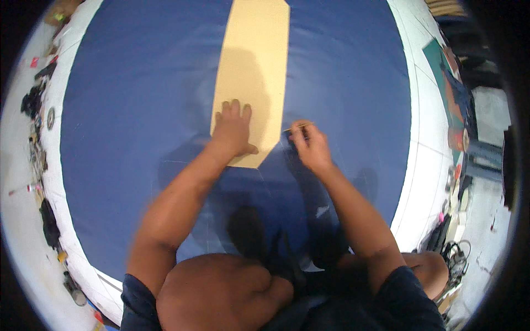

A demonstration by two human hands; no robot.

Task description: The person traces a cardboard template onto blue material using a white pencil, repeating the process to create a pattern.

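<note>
A long yellowish board (254,71) with cut-off corners lies flat on a big sheet of dark blue material (138,83). My left hand (233,129) presses on the board's near end, fingers spread and palm down. Just right of the board's edge, my right hand (311,144) pinches a thin, pencil-like stick (303,126). Its tip points left, toward the board's lower right edge. Thin pale lines show on the blue sheet below and beside the board.
White floor tiles (425,121) border the sheet. Assorted tools and dark items lie along the left side. On the right are a green mat (441,77), a roll of tape (465,140) and tangled cables (459,256). My bent knees are at the near edge.
</note>
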